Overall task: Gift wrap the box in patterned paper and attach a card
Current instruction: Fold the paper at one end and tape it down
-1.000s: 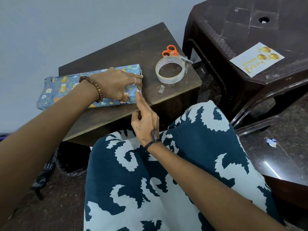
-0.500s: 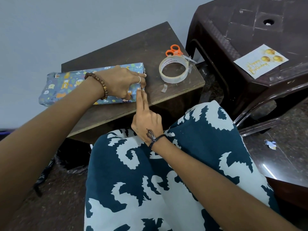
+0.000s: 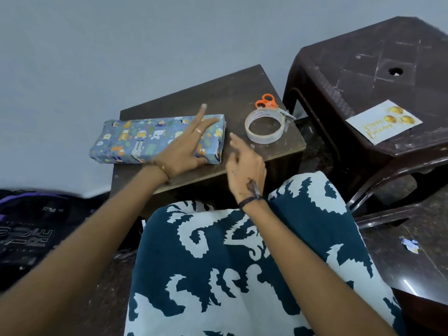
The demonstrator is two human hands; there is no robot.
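The box (image 3: 135,139), wrapped in blue paper with cartoon animals, lies on the small dark wooden table (image 3: 232,93). My left hand (image 3: 186,149) rests flat on the box's right end with fingers spread, holding nothing. My right hand (image 3: 244,163) hovers just right of the box's end, fingers loosely curled and apart from it. A white "Happy Birthday" card (image 3: 383,121) with gold balloons lies on the brown plastic stool (image 3: 363,57) at the right.
A roll of clear tape (image 3: 264,127) and orange-handled scissors (image 3: 269,104) sit on the table's right side. My lap in blue-and-white patterned cloth (image 3: 242,263) fills the foreground. A dark bag (image 3: 31,234) lies on the floor at left.
My left hand has opened from gripping the box's end to lying flat with fingers spread. My right hand has drawn back from the box's end. The view has tilted upward.
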